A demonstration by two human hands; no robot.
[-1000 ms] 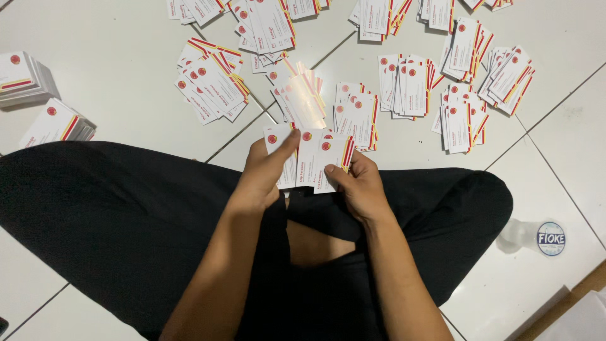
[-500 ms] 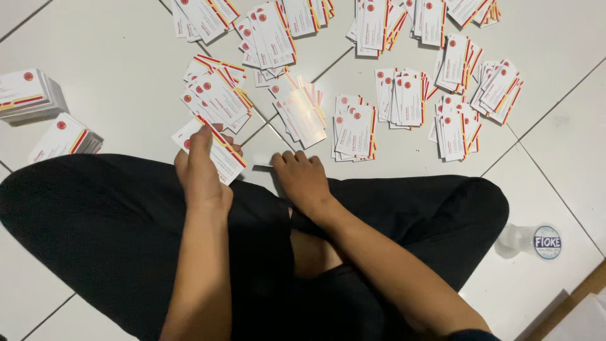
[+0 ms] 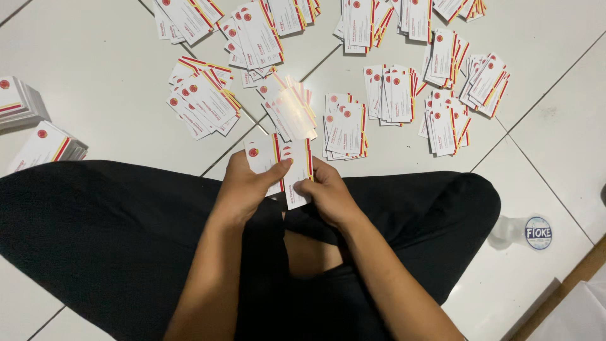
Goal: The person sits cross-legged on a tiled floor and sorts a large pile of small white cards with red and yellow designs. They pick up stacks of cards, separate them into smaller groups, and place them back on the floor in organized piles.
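I sit cross-legged in black trousers on a white tiled floor. My left hand (image 3: 243, 189) and my right hand (image 3: 327, 192) meet in front of my lap, each gripping white cards with red and yellow edges (image 3: 281, 165). The left thumb lies across the top card; the right hand holds a card at its lower edge. Just beyond the hands lie loose piles of the same cards, the nearest ones a fanned pile (image 3: 291, 112) and a squarer pile (image 3: 345, 129).
Several more card piles (image 3: 203, 101) spread across the floor ahead and to the right (image 3: 448, 117). Two neat card stacks (image 3: 45, 145) sit at the left. A clear plastic bottle with a round blue-and-white cap (image 3: 536, 232) lies at the right.
My left hand has come back from the left pile to the middle. Both hands are together again, holding cards in front of my lap.
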